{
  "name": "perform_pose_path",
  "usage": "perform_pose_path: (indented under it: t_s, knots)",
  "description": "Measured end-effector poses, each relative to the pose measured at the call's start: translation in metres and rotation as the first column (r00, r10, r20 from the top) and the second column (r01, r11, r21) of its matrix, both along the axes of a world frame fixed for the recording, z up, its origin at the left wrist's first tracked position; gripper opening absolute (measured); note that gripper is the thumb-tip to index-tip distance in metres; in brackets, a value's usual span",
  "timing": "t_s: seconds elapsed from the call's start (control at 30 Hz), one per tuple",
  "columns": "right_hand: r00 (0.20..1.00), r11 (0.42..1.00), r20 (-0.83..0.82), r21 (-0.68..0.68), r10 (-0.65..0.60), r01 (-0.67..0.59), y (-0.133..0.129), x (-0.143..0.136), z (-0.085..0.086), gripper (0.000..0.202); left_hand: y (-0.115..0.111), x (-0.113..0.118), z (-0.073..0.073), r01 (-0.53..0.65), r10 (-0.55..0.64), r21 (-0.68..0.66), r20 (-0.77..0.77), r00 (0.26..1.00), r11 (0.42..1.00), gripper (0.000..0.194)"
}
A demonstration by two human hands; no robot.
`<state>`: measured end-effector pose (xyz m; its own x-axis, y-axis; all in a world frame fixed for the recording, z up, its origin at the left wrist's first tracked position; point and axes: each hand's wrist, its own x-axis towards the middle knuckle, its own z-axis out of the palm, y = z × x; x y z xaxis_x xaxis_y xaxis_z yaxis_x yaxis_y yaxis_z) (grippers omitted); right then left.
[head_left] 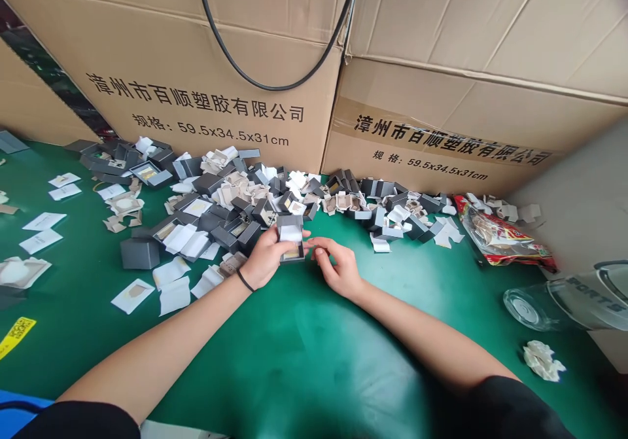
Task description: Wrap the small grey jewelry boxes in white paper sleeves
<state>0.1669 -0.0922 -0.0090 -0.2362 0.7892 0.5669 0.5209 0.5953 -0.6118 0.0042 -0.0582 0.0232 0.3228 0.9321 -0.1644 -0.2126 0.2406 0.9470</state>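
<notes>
My left hand point(267, 254) is wrapped round a small dark grey box point(291, 229). The box stands open, with white paper in its raised lid and something gold-coloured in its lower part. Just right of the box is my right hand point(337, 265), its fingers curled and the index fingertip close to the box's edge. Whether that hand pinches anything is too small to tell. Left of and behind my left hand lies a pile of dark grey boxes point(222, 220) mixed with white papers and torn card pieces.
Large cardboard cartons point(206, 59) stand along the back of the green table point(304, 347). More grey boxes point(387, 220) lie at the back right. Further right are a red snack bag point(500, 233), a clear plastic bottle point(564, 301) and crumpled paper point(543, 360). A black cable point(272, 87) hangs above.
</notes>
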Motion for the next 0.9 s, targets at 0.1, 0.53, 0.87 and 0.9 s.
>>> perform_pose_path:
  t_s: [0.1,0.53,0.87,0.9]
  knots:
    - [0.995,1.0,0.104,-0.022,0.008,-0.006,-0.006,-0.015,0.001,0.026,0.009,-0.013,0.02,-0.055,0.045,0.076,0.127,0.991,0.996,0.028]
    - [0.77,0.934,0.562,-0.013,0.302,-0.356,0.018,-0.079,0.001,0.032,0.035,-0.055,0.017,-0.32,0.26,0.139,0.334,0.906,0.937,0.027]
    - [0.771,0.95,0.588,0.015,0.243,-0.311,0.015,-0.085,0.005,0.051,0.034,-0.054,0.017,-0.311,0.268,0.073,0.353,0.896,0.947,0.02]
    - [0.759,0.947,0.598,0.001,0.257,-0.321,0.014,-0.086,0.005,0.05,0.035,-0.055,0.016,-0.315,0.272,0.068,0.357,0.894,0.947,0.019]
